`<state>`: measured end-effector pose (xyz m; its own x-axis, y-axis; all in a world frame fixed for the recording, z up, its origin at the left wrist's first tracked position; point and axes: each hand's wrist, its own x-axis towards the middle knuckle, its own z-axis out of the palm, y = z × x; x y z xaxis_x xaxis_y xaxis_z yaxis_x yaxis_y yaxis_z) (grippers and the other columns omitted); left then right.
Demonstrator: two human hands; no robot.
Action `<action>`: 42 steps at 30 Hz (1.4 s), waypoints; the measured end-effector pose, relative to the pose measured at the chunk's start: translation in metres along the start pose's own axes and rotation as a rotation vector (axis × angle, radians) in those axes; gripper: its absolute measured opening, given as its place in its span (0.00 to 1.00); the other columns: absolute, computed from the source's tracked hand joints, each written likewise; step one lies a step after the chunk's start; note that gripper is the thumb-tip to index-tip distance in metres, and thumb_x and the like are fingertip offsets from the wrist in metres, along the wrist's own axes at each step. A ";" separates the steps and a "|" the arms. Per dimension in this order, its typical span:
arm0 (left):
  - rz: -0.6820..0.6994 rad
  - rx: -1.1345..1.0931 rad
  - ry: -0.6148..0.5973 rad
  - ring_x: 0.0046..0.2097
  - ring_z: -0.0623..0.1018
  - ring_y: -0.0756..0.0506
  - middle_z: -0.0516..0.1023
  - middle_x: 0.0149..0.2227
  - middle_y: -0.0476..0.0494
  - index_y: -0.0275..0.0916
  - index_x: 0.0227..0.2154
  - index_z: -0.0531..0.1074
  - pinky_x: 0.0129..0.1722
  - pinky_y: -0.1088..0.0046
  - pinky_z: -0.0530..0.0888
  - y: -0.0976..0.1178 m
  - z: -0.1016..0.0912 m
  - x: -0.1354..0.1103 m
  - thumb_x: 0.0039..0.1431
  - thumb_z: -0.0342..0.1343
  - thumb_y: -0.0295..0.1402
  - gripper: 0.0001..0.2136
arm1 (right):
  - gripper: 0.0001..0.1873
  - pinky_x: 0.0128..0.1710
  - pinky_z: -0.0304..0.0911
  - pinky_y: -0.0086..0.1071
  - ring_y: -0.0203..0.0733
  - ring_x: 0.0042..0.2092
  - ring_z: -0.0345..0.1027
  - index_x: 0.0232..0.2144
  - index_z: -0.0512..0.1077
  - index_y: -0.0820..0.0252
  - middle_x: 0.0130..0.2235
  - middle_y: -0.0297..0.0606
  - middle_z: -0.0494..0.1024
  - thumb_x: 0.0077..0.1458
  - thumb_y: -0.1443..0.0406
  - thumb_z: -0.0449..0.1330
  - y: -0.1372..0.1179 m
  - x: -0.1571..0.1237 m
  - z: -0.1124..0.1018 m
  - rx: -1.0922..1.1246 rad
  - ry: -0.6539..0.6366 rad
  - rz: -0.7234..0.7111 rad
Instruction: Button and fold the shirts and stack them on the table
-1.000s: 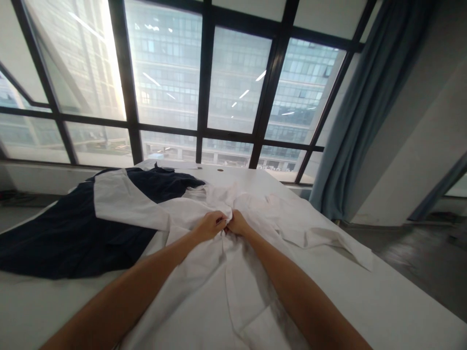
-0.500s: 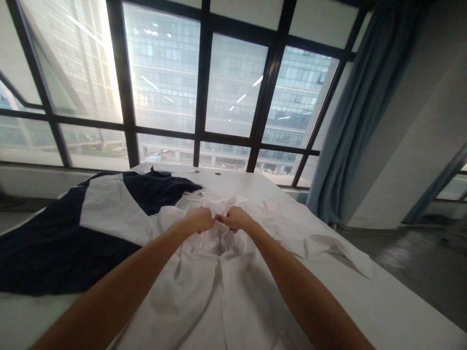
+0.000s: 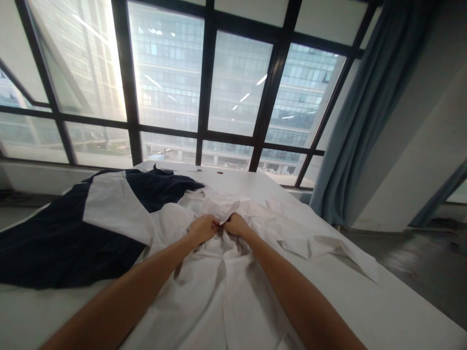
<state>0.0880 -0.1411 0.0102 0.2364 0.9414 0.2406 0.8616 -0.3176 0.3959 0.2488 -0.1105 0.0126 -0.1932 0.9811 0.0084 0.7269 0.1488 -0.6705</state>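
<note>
A white shirt (image 3: 204,287) lies spread over the table, its collar end toward the window and one sleeve stretched out to the right. My left hand (image 3: 204,229) is closed on the cloth near the collar. Close beside it, my right hand (image 3: 236,225) pinches the other side of the same opening. Between the two hands the fabric is bunched and slightly lifted. The fingertips are partly hidden in the folds, so any button there cannot be made out.
To the left lies a dark navy garment (image 3: 73,248) with the shirt's other white sleeve (image 3: 115,206) across it. The white table (image 3: 394,311) reaches toward a large framed window (image 3: 239,82). A blue curtain (image 3: 350,131) hangs at the right.
Both hands have come slightly lower and turned, with the knuckles less raised. The cloth at the collar has shifted between them. The view has moved a little.
</note>
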 end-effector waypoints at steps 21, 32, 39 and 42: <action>0.121 -0.044 0.092 0.46 0.77 0.43 0.78 0.44 0.42 0.40 0.39 0.78 0.44 0.72 0.69 -0.002 0.005 -0.003 0.58 0.55 0.35 0.10 | 0.13 0.12 0.53 0.19 0.28 0.13 0.59 0.20 0.68 0.64 0.13 0.30 0.67 0.56 0.69 0.53 -0.008 -0.003 -0.006 0.484 -0.184 0.175; 0.193 0.094 0.099 0.42 0.77 0.45 0.78 0.42 0.41 0.39 0.38 0.77 0.43 0.72 0.70 -0.001 -0.002 -0.004 0.63 0.50 0.32 0.10 | 0.09 0.15 0.62 0.23 0.34 0.16 0.66 0.22 0.70 0.64 0.15 0.32 0.70 0.54 0.68 0.57 -0.024 -0.013 -0.008 0.432 -0.094 0.174; 0.129 -0.171 0.129 0.42 0.77 0.46 0.80 0.37 0.44 0.39 0.33 0.79 0.44 0.74 0.70 -0.012 0.002 0.004 0.60 0.54 0.31 0.08 | 0.10 0.20 0.64 0.21 0.32 0.20 0.68 0.22 0.70 0.65 0.19 0.36 0.73 0.53 0.72 0.54 -0.020 -0.009 -0.005 0.733 -0.115 0.259; 0.048 -0.304 0.110 0.37 0.78 0.47 0.82 0.34 0.46 0.38 0.33 0.79 0.40 0.75 0.71 -0.018 0.003 0.010 0.58 0.55 0.29 0.07 | 0.10 0.21 0.65 0.21 0.31 0.20 0.68 0.22 0.70 0.65 0.19 0.35 0.73 0.54 0.72 0.55 -0.020 -0.007 0.000 0.785 -0.115 0.247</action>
<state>0.0761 -0.1250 0.0023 0.2092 0.9119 0.3531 0.6732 -0.3962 0.6244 0.2360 -0.1205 0.0263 -0.1854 0.9493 -0.2537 0.0940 -0.2399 -0.9662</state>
